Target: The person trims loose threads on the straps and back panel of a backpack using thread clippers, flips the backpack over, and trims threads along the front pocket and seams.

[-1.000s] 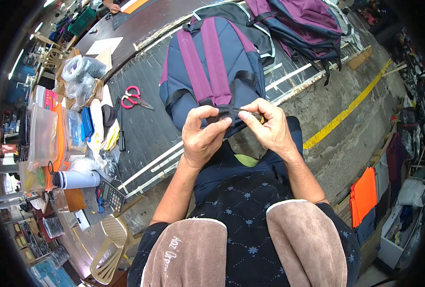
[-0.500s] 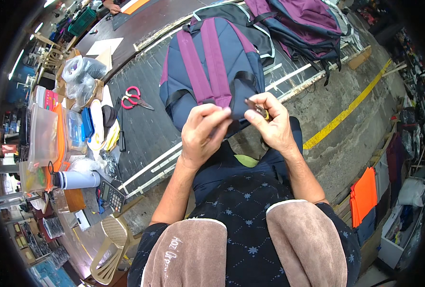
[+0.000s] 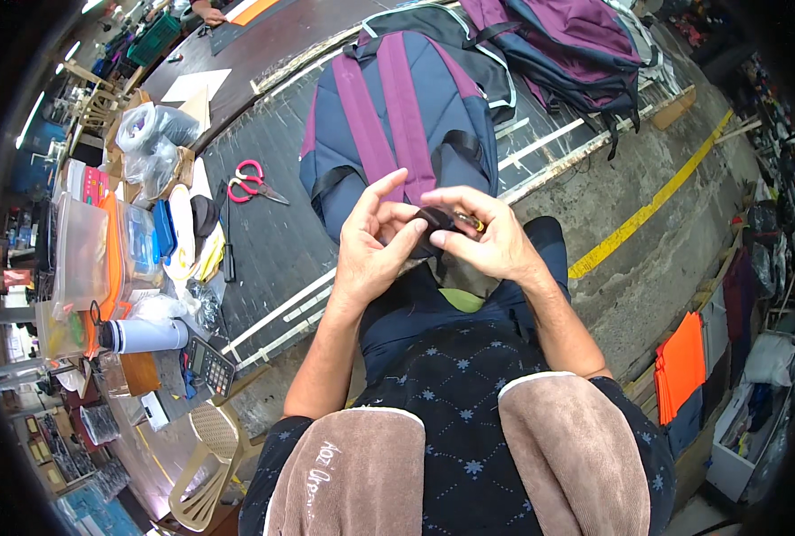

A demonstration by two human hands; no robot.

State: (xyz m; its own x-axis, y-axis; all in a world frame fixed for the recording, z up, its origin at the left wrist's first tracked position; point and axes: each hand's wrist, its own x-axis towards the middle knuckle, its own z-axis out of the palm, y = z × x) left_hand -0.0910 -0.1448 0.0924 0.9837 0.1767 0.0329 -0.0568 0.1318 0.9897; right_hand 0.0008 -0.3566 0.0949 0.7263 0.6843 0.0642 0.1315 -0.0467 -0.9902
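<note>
A navy backpack with purple shoulder straps (image 3: 359, 116) lies on the dark table in front of me, straps upward. At its near end my left hand (image 3: 375, 246) pinches a dark piece of strap (image 3: 433, 219) between thumb and fingers. My right hand (image 3: 491, 239) meets it there, thumb and fingertips closed round a small black-and-yellow tool (image 3: 471, 221) that looks like thread snips. Its tip is against or very close to the dark piece; the fingers hide the exact contact.
Red-handled scissors (image 3: 254, 183) lie left of the backpack. More purple and dark backpacks (image 3: 567, 54) are at the far right. Plastic boxes (image 3: 80, 255), a white bottle (image 3: 147, 335) and a calculator (image 3: 211, 366) crowd the left. Another person's hand (image 3: 210, 13) shows at the far table.
My hands have come together: the right moved left with the snips, and the left turned, its fingers spreading upward. The dark strap piece now shows between them. The backpack has barely shifted.
</note>
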